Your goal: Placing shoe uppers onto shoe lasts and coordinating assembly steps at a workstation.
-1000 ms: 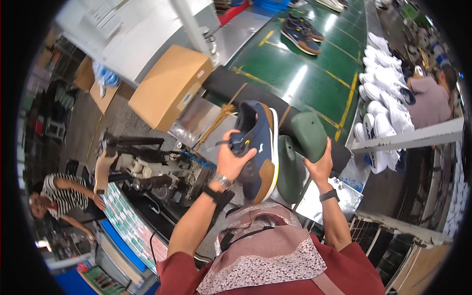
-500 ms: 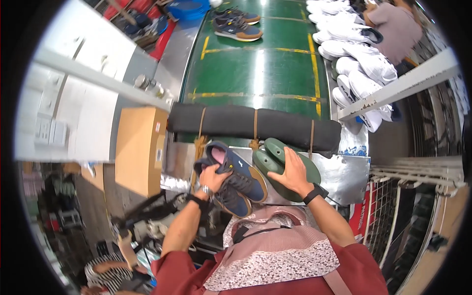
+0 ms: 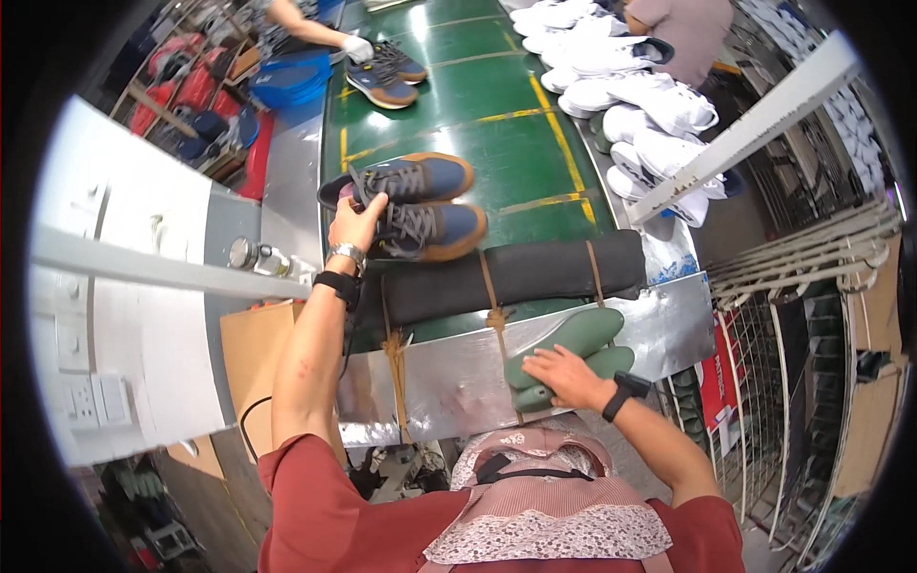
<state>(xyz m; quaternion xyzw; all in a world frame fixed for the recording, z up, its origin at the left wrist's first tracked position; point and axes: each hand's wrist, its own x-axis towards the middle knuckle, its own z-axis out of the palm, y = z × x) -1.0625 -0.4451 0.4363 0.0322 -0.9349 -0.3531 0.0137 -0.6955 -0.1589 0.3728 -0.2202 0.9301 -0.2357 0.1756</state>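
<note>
The left hand point(image 3: 355, 227) grasps a pair of navy shoes point(image 3: 425, 224) at the heel end, its thumb laid over the nearer one; most of its other fingers are hidden. The shoes sit side by side, laces up and brown toes pointing right, over the near left part of the green belt point(image 3: 497, 158). Whether their soles touch it I cannot tell.

The right hand point(image 3: 570, 379) has its fingers bent over two green lasts point(image 3: 573, 331), gripping them from above, toes to the right. The lasts are over the metal sheet point(image 3: 468, 382) at the belt's near end; their undersides are hidden, so I cannot tell if they rest on it.

A metal watch point(image 3: 348, 252) and a black band circle the left wrist; another black band point(image 3: 626, 388) circles the right.

Between shoes and lasts, a black roll point(image 3: 549, 269) tied with cords lies across the belt. To its left stand a carton point(image 3: 253, 353) and a white post. Farther up the belt, a co-worker's gloved hand point(image 3: 358, 48) touches another navy pair point(image 3: 384, 93), near a blue bin point(image 3: 289, 81). White shoes point(image 3: 635, 91) are heaped along the right edge, with a person in mauve point(image 3: 680, 38) beyond.
</note>
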